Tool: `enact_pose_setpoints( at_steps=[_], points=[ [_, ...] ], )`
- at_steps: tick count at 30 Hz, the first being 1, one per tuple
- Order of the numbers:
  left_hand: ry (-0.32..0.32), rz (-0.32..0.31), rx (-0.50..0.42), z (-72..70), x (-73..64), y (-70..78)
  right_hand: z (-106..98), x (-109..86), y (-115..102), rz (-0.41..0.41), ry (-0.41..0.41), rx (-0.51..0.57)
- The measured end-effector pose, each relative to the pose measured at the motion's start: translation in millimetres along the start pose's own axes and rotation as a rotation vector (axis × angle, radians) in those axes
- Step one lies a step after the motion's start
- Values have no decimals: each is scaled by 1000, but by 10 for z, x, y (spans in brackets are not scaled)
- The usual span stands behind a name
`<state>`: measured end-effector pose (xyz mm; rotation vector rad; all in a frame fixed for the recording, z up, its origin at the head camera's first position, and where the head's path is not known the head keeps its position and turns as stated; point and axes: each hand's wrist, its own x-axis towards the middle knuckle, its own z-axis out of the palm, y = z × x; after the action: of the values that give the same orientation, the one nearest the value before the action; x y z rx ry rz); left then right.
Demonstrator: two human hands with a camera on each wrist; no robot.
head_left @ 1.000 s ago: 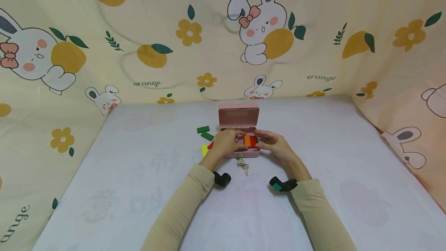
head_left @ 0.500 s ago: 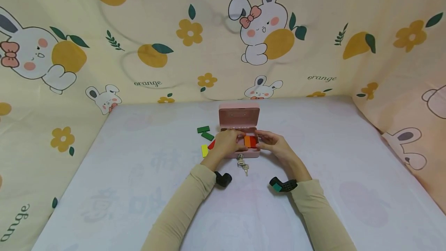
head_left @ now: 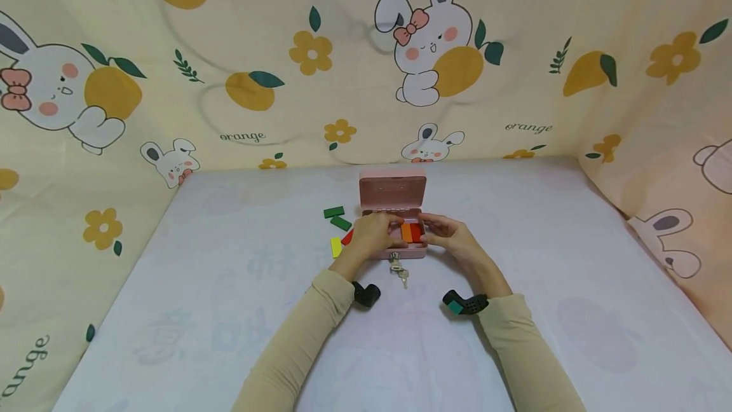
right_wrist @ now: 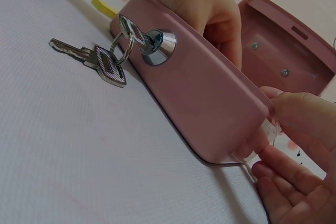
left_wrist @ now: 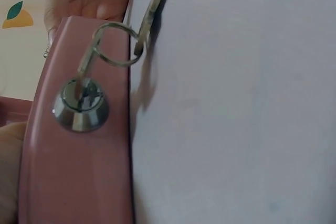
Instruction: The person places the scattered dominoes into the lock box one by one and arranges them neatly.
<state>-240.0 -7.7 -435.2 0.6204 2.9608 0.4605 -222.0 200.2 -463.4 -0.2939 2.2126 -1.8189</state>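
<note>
Two hands are working at an open pink box (head_left: 415,253), which is lying directly between them, its long axis running from the left hand (head_left: 370,234) to the right hand (head_left: 454,236). The left is reaching over the rim, its fingers bending inside; whether they are gripping anything, the walls and the hand itself are hiding. The right is holding the box's right end, thumb and fingers curving partway closed around it. An orange block (head_left: 406,232) and a red block (head_left: 416,232) are sitting side by side in the box between the hands, the red one nearer the right, their long sides running crosswise to the line joining the hands. Beyond both hands, the lid (head_left: 391,192) is standing raised. Outside the left hand, two green blocks (head_left: 333,212), a yellow block (head_left: 335,248) and a partly hidden red piece (head_left: 347,238) are lying on the table (head_left: 229,310). Between the wrists, keys (right_wrist: 107,66) are trailing from the lock (right_wrist: 158,48). Compared with half a second earlier, hands, box and blocks are keeping their places, showing no clear change.
</note>
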Motion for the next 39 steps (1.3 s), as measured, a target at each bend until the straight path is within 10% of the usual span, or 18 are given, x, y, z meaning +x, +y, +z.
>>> enact_pose_setpoints(
  at_steps=[39],
  points=[
    [34, 161, -366, -209, -212, -134, -2, 5, 8, -5, -1, -21]
  ],
)
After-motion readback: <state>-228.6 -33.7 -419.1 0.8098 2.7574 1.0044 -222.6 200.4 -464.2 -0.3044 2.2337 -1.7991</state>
